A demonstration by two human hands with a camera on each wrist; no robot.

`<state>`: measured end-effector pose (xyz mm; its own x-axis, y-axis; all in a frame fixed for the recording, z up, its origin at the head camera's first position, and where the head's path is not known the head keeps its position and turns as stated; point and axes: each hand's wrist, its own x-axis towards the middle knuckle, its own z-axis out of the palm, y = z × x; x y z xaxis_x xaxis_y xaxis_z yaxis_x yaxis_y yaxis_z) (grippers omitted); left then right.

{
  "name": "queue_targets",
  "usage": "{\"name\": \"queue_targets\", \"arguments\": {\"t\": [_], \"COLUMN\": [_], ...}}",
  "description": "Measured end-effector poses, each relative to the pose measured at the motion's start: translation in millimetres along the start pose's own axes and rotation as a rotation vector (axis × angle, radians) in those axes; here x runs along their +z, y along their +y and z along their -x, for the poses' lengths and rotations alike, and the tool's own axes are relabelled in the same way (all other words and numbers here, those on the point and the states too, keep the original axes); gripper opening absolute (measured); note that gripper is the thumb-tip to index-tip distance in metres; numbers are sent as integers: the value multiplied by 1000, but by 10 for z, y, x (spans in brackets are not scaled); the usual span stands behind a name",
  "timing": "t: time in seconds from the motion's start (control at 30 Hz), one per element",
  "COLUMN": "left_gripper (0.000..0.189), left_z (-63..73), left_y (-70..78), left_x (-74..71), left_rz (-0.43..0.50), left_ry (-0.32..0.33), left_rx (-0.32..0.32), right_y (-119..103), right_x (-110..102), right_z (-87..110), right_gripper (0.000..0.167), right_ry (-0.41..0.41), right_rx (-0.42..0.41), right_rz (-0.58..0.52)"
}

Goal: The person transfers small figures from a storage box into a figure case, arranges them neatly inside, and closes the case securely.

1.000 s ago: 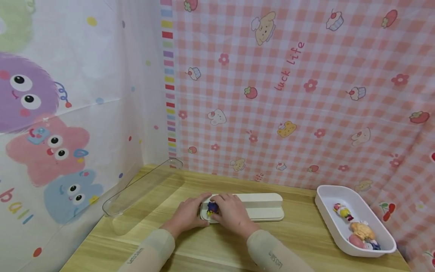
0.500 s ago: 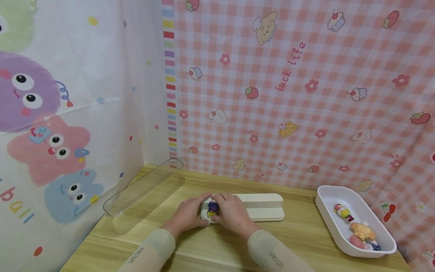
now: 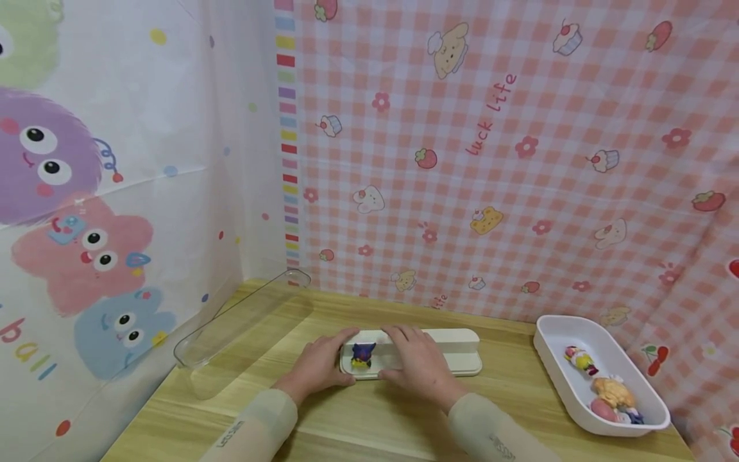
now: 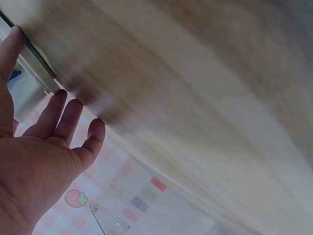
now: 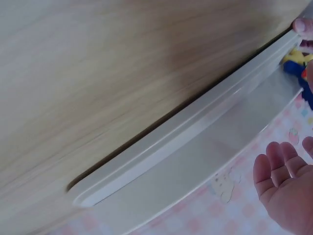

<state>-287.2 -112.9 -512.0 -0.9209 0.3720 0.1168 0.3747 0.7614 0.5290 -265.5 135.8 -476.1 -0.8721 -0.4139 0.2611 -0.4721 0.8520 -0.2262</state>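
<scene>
Mostly backdrop: pink gingham cloth (image 3: 508, 186) across the rear and right, white cartoon cloth (image 3: 196, 90) on the left side. Below, wooden table (image 3: 358, 423), pale streaky grain.

On it, left rear, a clear plastic cover (image 3: 248, 324), long and round-cornered, set diagonally. Right side: white tray (image 3: 562, 391), deep-walled, small toys inside.

Middle of table: cream stepped display base (image 3: 466, 364), long side toward the wearer, higher step at the back.

2 bare hands, pale sleeves with dark lettering. Left hand (image 3: 317, 362) holds the base's left end, thumb at the near corner, fingertips toward the far one. Right hand (image 3: 421, 366) slack over the middle of the base, grasping nothing; wrist view shows its fingers loosely extended.

Tray contents, 3 told apart: tan-orange toy (image 3: 613, 391), pink-and-yellow figurine (image 3: 581, 360) toward the rear, rounded pink toy (image 3: 603, 409) against the tan-orange one.

Dark blue and yellow figurine (image 3: 362, 355) on the lower step, left end of the base, between the hands, a visible gap separating it from the right hand.
</scene>
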Motion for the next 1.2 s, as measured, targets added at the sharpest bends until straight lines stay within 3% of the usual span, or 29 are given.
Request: {"name": "queue_targets", "arguments": {"t": [0.43,1.07,1.2], "left_gripper": [101,99,99], "left_z": [-33,-16,-15], "left_y": [-40,-15,-25], "left_x": [34,41,41], "left_rz": [-1,6,5], "left_ry": [7,-2,5], "left_rx": [-2,0,-5], "right_y": [383,866,1006], "right_x": [-226,-600,-701], "right_z": [305,751,865], "right_gripper": [88,87,85], "right_ry": [49,151,172], "right_rx": [100,150,162], "right_rz": [-6,-24,30]}}
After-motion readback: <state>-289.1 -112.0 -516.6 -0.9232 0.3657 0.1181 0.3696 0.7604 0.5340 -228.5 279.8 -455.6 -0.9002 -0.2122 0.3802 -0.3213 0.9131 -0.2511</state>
